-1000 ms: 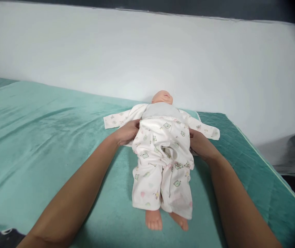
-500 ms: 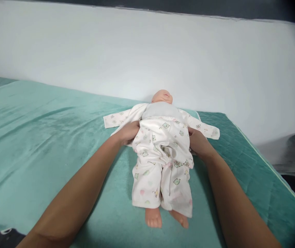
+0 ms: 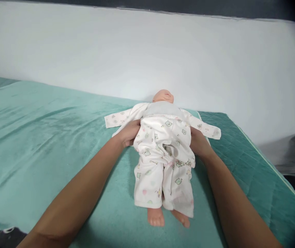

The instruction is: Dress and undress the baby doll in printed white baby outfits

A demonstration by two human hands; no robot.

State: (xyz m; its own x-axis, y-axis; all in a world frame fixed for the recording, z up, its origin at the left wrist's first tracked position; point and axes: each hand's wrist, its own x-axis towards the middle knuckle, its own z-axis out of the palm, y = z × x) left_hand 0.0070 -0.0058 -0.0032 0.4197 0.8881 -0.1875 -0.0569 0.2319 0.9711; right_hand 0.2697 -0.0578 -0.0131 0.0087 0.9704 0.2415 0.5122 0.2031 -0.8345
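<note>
A baby doll [image 3: 163, 96] lies on its back, its feet toward me. It has on white patterned baby pants [image 3: 160, 137], pulled up to its middle, and a long-sleeved top [image 3: 120, 119] with the sleeves spread out; a plain pale area shows across the chest. At the left side of the waist, my left hand [image 3: 130, 132] is closed on the edge of the pants, fingers curled in. My right hand [image 3: 198, 141] grips the opposite side, its fingertips tucked out of sight behind the cloth. Both bare feet of the doll stick out below the pant legs.
A light green blanket [image 3: 46, 144] with soft creases lies under the doll. To the right shows a darker green quilted cover [image 3: 243, 165] with a pale edge. A white wall [image 3: 137, 51] rises directly behind the doll's head.
Hardly anything differs. The doll and pants sit slightly farther right in view, and my right hand's fingers are tucked a little deeper behind the waist side.
</note>
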